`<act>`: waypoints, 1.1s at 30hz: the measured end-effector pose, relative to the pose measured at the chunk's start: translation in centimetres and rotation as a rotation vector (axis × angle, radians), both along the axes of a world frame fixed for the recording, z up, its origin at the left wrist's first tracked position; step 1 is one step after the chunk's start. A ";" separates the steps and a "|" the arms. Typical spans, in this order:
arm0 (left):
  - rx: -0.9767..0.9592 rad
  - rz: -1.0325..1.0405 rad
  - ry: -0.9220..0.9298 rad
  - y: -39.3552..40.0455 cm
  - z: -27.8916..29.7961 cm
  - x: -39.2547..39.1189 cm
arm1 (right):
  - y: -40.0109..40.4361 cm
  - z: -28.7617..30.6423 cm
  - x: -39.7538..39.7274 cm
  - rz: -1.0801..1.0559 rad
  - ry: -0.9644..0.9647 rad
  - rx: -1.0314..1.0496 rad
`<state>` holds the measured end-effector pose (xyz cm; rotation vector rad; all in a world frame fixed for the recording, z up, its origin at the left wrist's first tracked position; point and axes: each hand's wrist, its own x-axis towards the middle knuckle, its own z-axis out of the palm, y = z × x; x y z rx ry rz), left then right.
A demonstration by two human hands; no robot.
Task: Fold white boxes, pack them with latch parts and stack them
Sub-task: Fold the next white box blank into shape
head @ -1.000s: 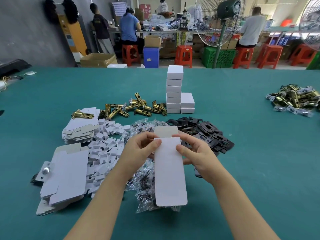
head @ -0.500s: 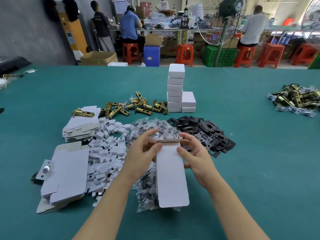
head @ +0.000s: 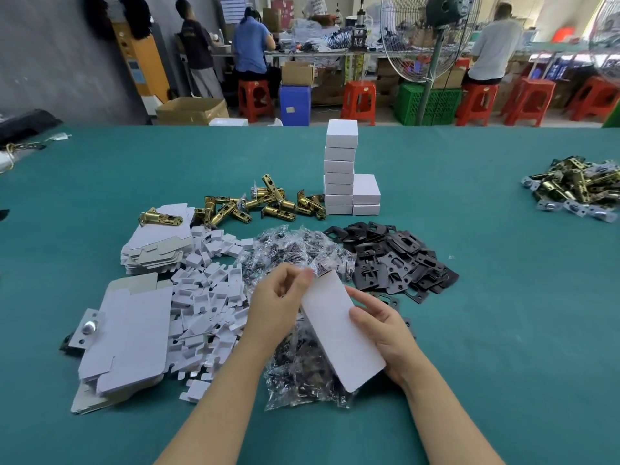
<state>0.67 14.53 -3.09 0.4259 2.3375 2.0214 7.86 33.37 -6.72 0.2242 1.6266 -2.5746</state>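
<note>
Left hand (head: 280, 305) pinches the far left corner of a flat white box blank (head: 339, 327) between thumb and curled fingers. Right hand (head: 385, 333) cups the blank's right long edge, thumb on its face, fingers behind it. The blank is held tilted, far end toward the left hand, near rounded end low beside the right wrist, above the table (head: 503, 330) and not touching it.

Directly under both hands: a heap of clear plastic bags with dark small parts (head: 302, 374), partly hidden by the blank. Just beyond the right hand: a pile of black strike plates (head: 396, 260). Left of the left hand: loose white card inserts (head: 208, 303), then a stack of flat blanks (head: 127, 340) with a silver-knobbed part (head: 89, 327) at its left edge; a second blank stack (head: 157, 246) lies farther out, with a brass latch (head: 161, 218) on it.

Beyond the bags: scattered brass latches (head: 265, 204), and just right of them the column of folded white boxes (head: 340, 172) with a shorter column (head: 366, 196) touching its right side. Well off to the right: another latch pile (head: 577, 187).
</note>
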 end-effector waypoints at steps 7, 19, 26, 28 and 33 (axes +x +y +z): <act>-0.110 -0.216 -0.189 0.0 0.4 -1.0 | 0.2 -0.2 0.1 0.021 -0.006 0.040; -0.381 -0.198 -0.046 -0.1 0.5 -1.4 | 0.3 0.1 0.4 0.049 -0.052 0.008; -0.147 -0.213 -0.249 -0.4 1.3 -1.3 | 0.3 0.2 0.4 0.064 -0.064 -0.011; -0.152 -0.217 -0.256 -0.5 1.4 -1.3 | 0.3 0.2 0.5 0.066 -0.066 -0.014; -0.157 -0.235 -0.292 -0.7 1.6 -1.5 | 0.3 0.2 0.5 0.083 -0.054 -0.009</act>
